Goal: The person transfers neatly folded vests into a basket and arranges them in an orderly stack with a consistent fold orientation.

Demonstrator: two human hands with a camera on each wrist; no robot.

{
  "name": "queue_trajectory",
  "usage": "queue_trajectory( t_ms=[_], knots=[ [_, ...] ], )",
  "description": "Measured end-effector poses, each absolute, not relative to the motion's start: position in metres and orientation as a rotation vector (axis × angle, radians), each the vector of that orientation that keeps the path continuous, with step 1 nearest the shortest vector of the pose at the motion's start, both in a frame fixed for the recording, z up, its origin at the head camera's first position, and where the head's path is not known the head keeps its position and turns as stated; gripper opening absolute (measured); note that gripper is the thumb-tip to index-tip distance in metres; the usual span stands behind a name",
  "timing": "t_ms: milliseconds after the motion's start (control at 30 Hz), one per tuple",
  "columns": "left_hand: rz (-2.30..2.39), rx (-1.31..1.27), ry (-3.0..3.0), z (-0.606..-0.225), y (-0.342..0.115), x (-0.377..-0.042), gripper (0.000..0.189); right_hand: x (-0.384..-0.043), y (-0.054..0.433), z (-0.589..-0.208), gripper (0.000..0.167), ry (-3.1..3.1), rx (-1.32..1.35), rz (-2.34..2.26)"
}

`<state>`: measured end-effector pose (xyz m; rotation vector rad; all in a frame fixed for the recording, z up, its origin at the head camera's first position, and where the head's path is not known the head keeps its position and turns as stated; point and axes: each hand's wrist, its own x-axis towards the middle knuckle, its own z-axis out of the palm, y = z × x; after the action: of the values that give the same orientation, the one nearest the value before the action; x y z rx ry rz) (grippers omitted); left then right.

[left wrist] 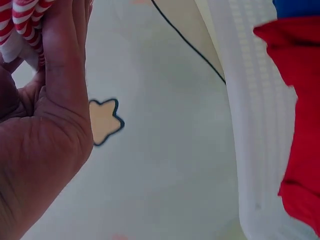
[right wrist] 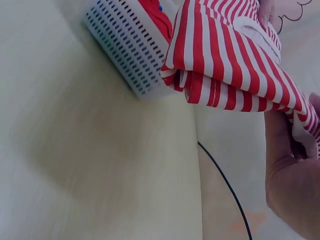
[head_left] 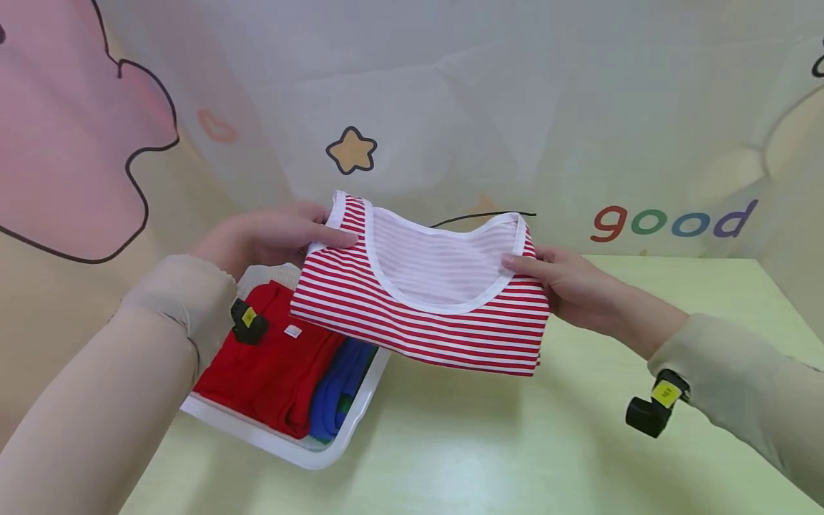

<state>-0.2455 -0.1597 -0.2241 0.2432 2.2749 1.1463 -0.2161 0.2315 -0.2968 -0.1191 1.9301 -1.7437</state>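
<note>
Both hands hold up a folded red-and-white striped tank top (head_left: pixel 412 325) with white trim round its wide neckline. My left hand (head_left: pixel 270 232) grips it by the shoulder on the left, thumb on the front. By the opposite shoulder, my right hand (head_left: pixel 573 286) pinches it between thumb and fingers. In the right wrist view the folded layers of the tank top (right wrist: pixel 230 65) hang above the table. Below the left hand stands a white plastic basket (head_left: pixel 309 458) holding a folded red garment (head_left: pixel 264 372) and a blue one (head_left: pixel 337 383).
A pale yellow-green table (head_left: pixel 476 443) lies under the hands, its back edge against a printed wall sheet (head_left: pixel 450 107). The basket's perforated side (right wrist: pixel 125 45) shows in the right wrist view. A thin black cord (right wrist: pixel 225 180) runs behind the table edge.
</note>
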Motion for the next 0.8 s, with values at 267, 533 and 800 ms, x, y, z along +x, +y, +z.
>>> queue_trajectory(
  t_ms=[267,533,800],
  knots=[
    [1.091,0.207,2.305,-0.221,-0.199,-0.239,0.056,-0.211,0.197,-0.298,0.051,1.805,-0.214,-1.806],
    [1.014,0.167,2.329,-0.224,-0.24,-0.234,0.055,-0.204,0.158,-0.306,0.044,1.717,-0.309,-1.786],
    [0.923,0.091,2.35,-0.227,-0.266,-0.23,0.056,-0.197,0.124,-0.311,0.043,1.685,-0.349,-1.773]
  ],
)
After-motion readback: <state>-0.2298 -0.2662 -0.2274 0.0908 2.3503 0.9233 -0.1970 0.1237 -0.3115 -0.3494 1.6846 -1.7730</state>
